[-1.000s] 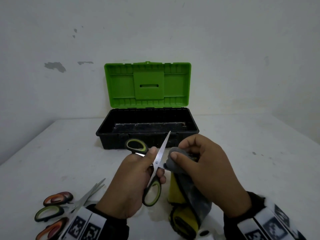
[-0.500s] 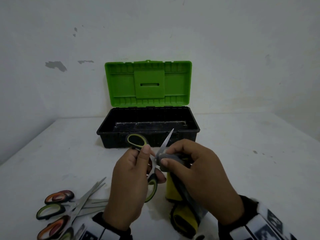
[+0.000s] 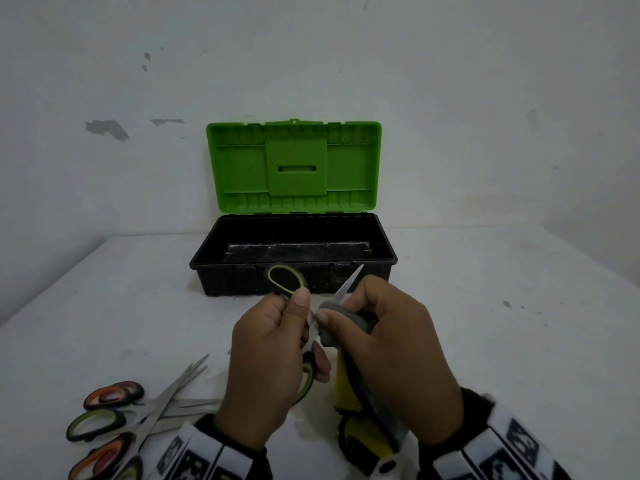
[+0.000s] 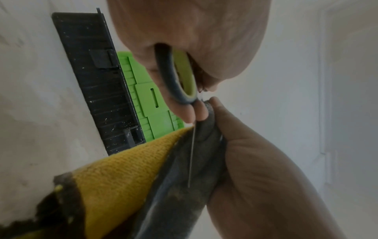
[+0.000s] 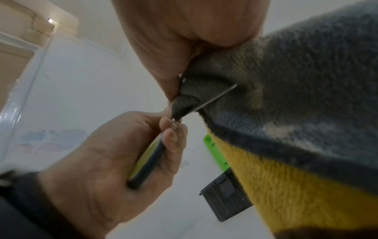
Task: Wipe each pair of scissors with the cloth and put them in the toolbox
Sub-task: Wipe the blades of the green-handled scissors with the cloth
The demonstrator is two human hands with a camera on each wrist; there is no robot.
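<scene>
My left hand [image 3: 273,355] grips a pair of green-handled scissors [image 3: 284,278] by the lower handle, spread open, one blade tip pointing up toward the toolbox. My right hand [image 3: 388,344] pinches a grey and yellow cloth [image 3: 349,393] around that blade near the pivot. In the left wrist view the thin blade [image 4: 192,155] runs into the grey cloth [image 4: 190,186] held by the right hand [image 4: 255,177]. The right wrist view shows the cloth [image 5: 296,113] folded over the blade [image 5: 216,98]. The black toolbox [image 3: 294,271] stands behind with its green lid [image 3: 294,168] up.
Several more scissors [image 3: 114,420] with orange and green handles lie in a pile on the white table [image 3: 519,323] at the front left. The toolbox's back sits against a white wall. The cloth's tail hangs down to the table between my wrists.
The right hand with the cloth has slid down the blade toward the pivot, closer to the left hand. Both hands shifted slightly up toward the toolbox.
</scene>
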